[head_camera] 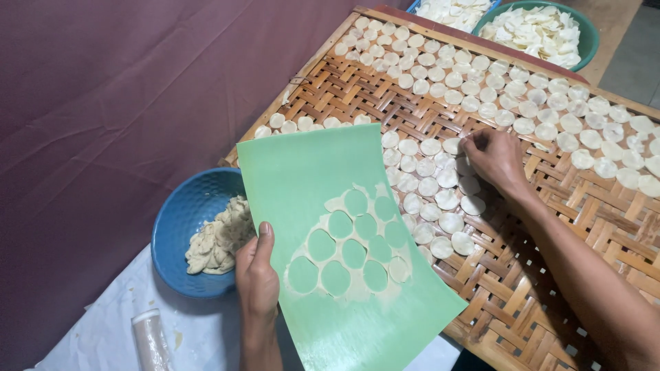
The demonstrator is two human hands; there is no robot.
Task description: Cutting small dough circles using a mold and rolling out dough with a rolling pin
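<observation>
A large woven bamboo drying tray (pixel 550 227) lies tilted across the right of the view, its brown lattice carrying rows of small pale dough discs (pixel 481 89) set side by side. Beyond its far edge stand a green round bowl (pixel 591 38) and a blue container (pixel 416 5), both heaped with white pieces.

The flexible green plastic sheet (pixel 309 172) rests over the tray's near-left corner and curls up at its far end. A thin layer of dough with round holes cut out (pixel 354 251) clings to it. The left hand (pixel 256 275) clenches the sheet's left edge, thumb on top. The sheet looks light and bendy, so a grip at the edge lets it sag; support from beneath would likely keep it flatter.

Left of the sheet, a blue round plastic bowl (pixel 182 220) on the white-covered worktop (pixel 103 330) holds lumps of dough scraps (pixel 216 240).

The right hand (pixel 495 158) pinches a single thin dough disc (pixel 464 144) at fingertips, touching it to the tray beside its neighbours. Each disc seems soft, limp and easily torn or stretched, probably a little tacky; light fingertip hold at the rim looks safest.

A clear plastic-wrapped roll (pixel 150 340) lies at the near worktop edge.
</observation>
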